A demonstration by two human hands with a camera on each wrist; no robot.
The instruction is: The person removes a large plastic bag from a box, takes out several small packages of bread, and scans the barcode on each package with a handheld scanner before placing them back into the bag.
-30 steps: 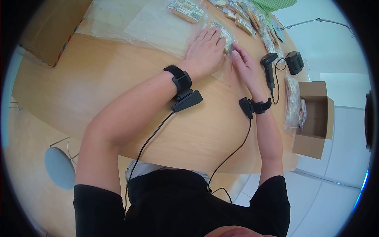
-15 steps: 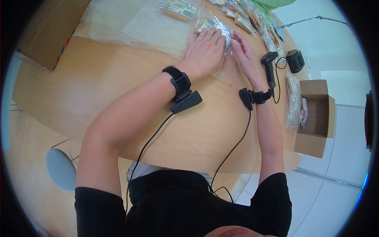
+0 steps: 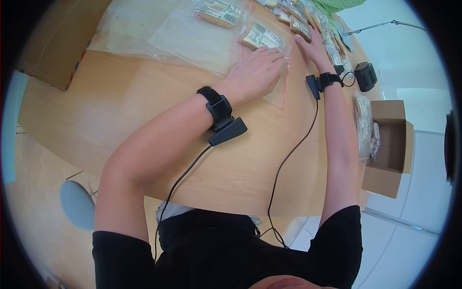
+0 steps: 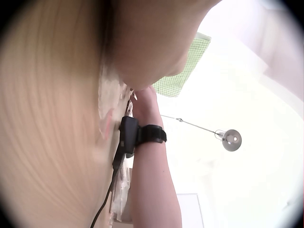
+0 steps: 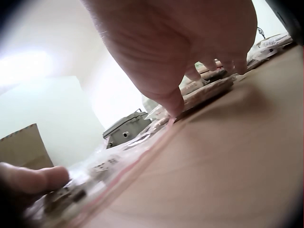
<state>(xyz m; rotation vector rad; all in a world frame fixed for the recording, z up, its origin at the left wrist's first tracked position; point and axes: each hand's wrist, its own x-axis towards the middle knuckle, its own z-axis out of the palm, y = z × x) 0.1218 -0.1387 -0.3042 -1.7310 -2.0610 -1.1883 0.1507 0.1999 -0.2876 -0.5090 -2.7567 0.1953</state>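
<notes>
In the head view the left hand (image 3: 255,72) rests over the lower edge of a labelled packet (image 3: 261,36) inside a clear plastic bag (image 3: 276,96). Another labelled packet (image 3: 219,12) lies beyond it. The right hand (image 3: 315,50) is at a wrapped packet (image 3: 299,27) beside the pile, fingers spread. From the right wrist, the right hand (image 5: 185,47) arches over a packet (image 5: 209,92), its thumb at the near end and its fingertips partly behind it; a firm hold cannot be made out. The left wrist view shows the left hand's underside (image 4: 147,42), its fingertips hidden.
Wrapped packets (image 3: 313,14) are heaped at the back right near a green checked cloth (image 3: 337,5). A black device (image 3: 365,77) and an open cardboard box (image 3: 387,144) stand at the right. A larger box (image 3: 62,43) is at the far left, beside flat plastic bags (image 3: 130,29).
The right hand has left the bag beside the left hand and moved away and rightward to the pile. The left hand has slid slightly down off the packet, uncovering its label.
</notes>
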